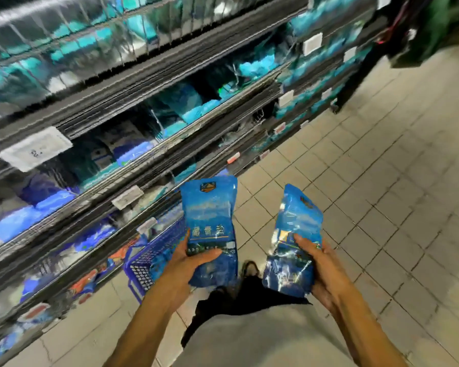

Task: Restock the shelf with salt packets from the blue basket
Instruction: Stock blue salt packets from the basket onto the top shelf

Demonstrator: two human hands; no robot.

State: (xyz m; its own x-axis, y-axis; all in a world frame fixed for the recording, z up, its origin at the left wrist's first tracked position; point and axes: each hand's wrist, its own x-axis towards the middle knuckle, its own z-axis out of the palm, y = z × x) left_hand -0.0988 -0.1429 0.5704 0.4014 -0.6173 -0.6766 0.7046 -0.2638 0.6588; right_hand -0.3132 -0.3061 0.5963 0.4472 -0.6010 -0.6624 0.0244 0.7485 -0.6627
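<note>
While the basket [154,258] sits near the shelf [133,165], I see my left hand [188,263] and right hand [321,268] each clamping fingers around one salt packet [210,218], [294,234].

The person has bare forearms and wears a pale grey top [263,337], black trousers [249,295] and a dark shoe [250,268].

i see one blue salt packet [210,229] upright in my left hand [186,263], another packet [293,242] tilted in my right hand [321,271]; the blue basket [154,258] sits on the floor below the shelf [149,165].
</note>
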